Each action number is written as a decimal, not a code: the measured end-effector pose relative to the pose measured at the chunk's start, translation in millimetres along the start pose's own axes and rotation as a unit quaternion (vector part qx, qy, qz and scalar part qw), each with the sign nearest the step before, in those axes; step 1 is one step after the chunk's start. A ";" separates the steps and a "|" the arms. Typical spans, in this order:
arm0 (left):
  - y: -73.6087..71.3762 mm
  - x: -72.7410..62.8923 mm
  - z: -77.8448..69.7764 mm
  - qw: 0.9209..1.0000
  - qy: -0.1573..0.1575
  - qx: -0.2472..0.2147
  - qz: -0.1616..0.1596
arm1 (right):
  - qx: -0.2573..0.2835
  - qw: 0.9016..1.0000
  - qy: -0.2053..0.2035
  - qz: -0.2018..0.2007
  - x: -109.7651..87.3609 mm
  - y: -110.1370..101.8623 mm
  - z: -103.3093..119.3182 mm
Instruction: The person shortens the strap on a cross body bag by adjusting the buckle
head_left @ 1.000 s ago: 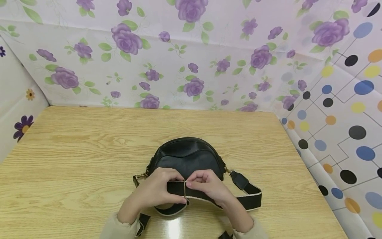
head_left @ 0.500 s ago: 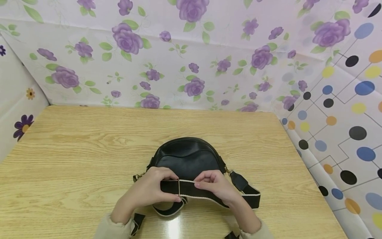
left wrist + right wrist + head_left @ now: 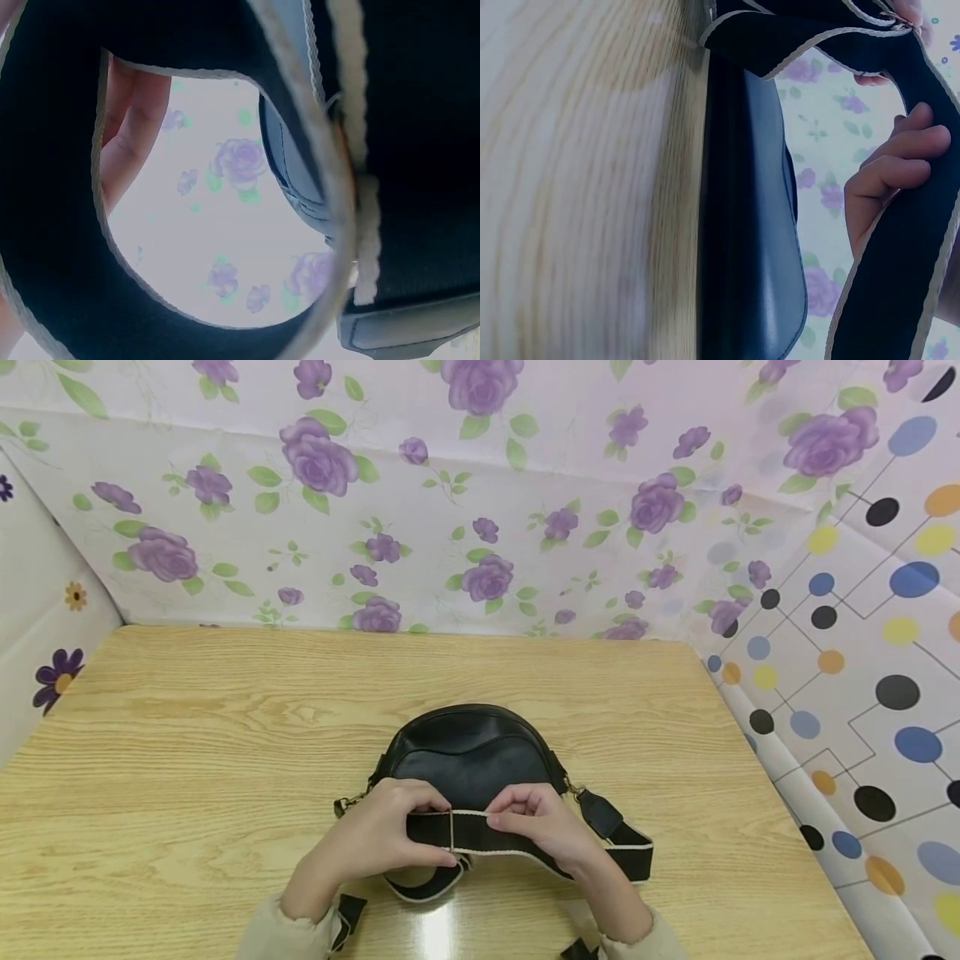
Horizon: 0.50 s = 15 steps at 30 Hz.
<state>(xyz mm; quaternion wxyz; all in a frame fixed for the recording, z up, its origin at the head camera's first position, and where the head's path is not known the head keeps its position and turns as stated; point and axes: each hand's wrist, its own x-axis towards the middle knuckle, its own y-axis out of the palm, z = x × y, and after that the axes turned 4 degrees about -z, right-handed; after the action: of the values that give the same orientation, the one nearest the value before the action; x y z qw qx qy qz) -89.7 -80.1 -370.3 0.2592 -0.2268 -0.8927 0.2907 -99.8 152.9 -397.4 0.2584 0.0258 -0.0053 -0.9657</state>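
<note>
A black half-moon shoulder bag (image 3: 472, 756) lies on the table, its wide black strap (image 3: 480, 833) with cream edges raised in front of it. My left hand (image 3: 390, 831) pinches the strap at a thin gold slider buckle (image 3: 452, 831), index finger on the top edge and thumb below. To the right of the buckle, my right hand (image 3: 536, 827) grips the strap between thumb and curled fingers. The right wrist view shows those fingers (image 3: 904, 154) bent against the strap's face. A strap loop (image 3: 60, 195) fills much of the left wrist view.
The wood-grain table (image 3: 225, 735) carries the bag near its front. Gold clasps (image 3: 575, 791) join the strap to the bag's sides, with a black leather tab (image 3: 602, 814) at the right. Flowered cloth (image 3: 412, 510) hangs behind; dotted cloth (image 3: 862, 693) hangs on the right.
Over the second, my left hand has moved slightly left with the buckle and my right hand slightly right along the strap, so the two are farther apart. The bag has stayed put.
</note>
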 end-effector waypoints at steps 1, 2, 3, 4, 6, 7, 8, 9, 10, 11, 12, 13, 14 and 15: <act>0.5 0.4 0.1 1.000 0.000 0.001 0.000 | 0.000 1.000 0.001 0.000 0.2 0.2 0.0; 0.9 0.9 0.1 1.000 0.002 0.002 0.000 | 0.000 1.000 0.002 -0.001 0.4 0.6 0.1; 1.4 1.4 -0.1 1.000 0.002 0.002 0.001 | 0.001 1.000 0.002 -0.001 0.6 1.0 0.1; 1.8 1.9 -0.2 1.000 0.004 0.002 0.001 | 0.001 1.000 0.002 -0.001 0.9 1.5 0.1; 2.6 3.1 -0.6 1.000 0.003 0.002 0.004 | 0.002 1.000 0.001 -0.001 1.6 2.8 0.0; 2.8 3.6 -1.0 1.000 0.003 0.001 0.006 | 0.003 1.000 0.000 -0.002 2.0 3.6 0.0; 3.0 4.1 -1.3 1.000 0.003 0.000 0.007 | 0.005 1.000 0.001 -0.003 2.3 4.6 -0.1; 3.3 4.5 -1.7 1.000 0.002 -0.001 0.008 | 0.006 1.000 0.001 -0.004 2.7 5.8 -0.1; 3.6 4.9 -2.0 1.000 0.003 0.000 0.009 | 0.008 1.000 0.001 -0.006 3.0 7.1 -0.1; 3.8 5.5 -2.5 1.000 0.003 0.000 0.011 | 0.009 1.000 0.003 -0.007 3.3 8.7 -0.1; 4.5 5.9 -2.6 1.000 0.003 0.000 0.012 | 0.011 1.000 0.005 -0.009 3.6 10.3 0.0; 4.9 6.4 -3.2 1.000 0.005 0.000 0.013 | 0.014 1.000 0.007 -0.010 3.9 12.1 0.0; 5.6 6.8 -3.6 1.000 0.008 0.001 0.014 | 0.016 1.000 0.008 -0.010 4.3 13.9 -0.1; 6.3 7.2 -4.0 1.000 0.011 0.002 0.015 | 0.016 1.000 0.009 -0.009 4.6 15.6 -0.4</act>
<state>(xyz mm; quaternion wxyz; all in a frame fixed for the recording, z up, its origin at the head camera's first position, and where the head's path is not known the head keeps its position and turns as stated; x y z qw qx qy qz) -91.1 -69.9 -369.2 0.2649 -0.2433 -0.8857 0.2936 -96.1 137.1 -397.6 0.2492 0.0383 -0.0187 -0.9675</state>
